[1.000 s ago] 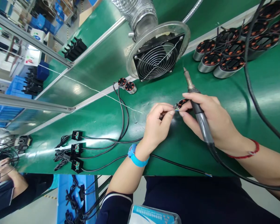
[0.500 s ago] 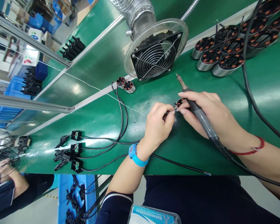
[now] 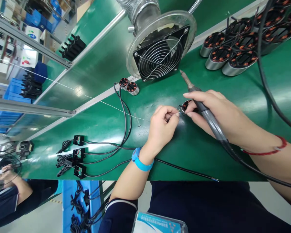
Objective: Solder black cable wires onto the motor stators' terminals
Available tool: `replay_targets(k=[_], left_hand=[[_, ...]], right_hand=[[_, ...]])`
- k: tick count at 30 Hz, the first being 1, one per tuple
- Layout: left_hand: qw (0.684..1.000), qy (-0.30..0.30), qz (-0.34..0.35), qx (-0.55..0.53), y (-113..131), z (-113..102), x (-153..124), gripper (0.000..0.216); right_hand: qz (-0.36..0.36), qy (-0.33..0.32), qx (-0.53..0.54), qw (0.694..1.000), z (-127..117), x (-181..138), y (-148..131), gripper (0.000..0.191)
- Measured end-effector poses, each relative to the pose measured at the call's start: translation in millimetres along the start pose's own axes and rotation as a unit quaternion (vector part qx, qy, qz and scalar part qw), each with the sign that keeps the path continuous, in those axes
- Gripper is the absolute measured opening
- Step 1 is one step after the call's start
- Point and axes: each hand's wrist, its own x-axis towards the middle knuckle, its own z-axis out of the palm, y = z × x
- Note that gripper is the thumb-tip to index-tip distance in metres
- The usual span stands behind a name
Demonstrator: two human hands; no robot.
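Note:
My left hand (image 3: 162,126), with a blue wrist strap, is pinched on a thin black wire at a small copper-wound stator (image 3: 185,105) on the green mat. My right hand (image 3: 214,111) is closed round a soldering iron (image 3: 203,110). The iron's tip points up and left toward the fan, away from the stator. The right fingertips also rest against the stator. A thin strand of solder wire (image 3: 106,104) runs in from the left to my left hand.
A fume-extraction fan (image 3: 160,53) with a ribbed duct stands behind my hands. Several larger stators (image 3: 230,53) cluster at the back right. Two small stators (image 3: 129,86) with black cables lie left, leading to small black boards (image 3: 78,155). Another person's hand (image 3: 6,176) is at the far left.
The iron's tip has swung left and lower, toward the fan. Both hands have stayed together at the small stator, shifting slightly up in the view.

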Motion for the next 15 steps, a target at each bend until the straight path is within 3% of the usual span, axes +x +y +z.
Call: replay_targets(k=[5,10,15], left_hand=[[0.998,-0.007,-0.019,-0.052,-3.6,2.2,-1.9,0.009],[0.997,-0.008,-0.041,-0.071,-4.6,5.0,-2.5,0.008],[0.998,-0.003,-0.029,-0.056,-7.2,7.5,-2.4,0.010]], right_hand=[[0.043,0.037,0.003,0.998,2.2,-1.8,-3.4,0.046],[0.095,0.059,-0.018,0.994,-20.3,-5.3,-22.5,0.038],[0.109,0.145,-0.043,0.982,-27.0,-25.6,-44.2,0.026]])
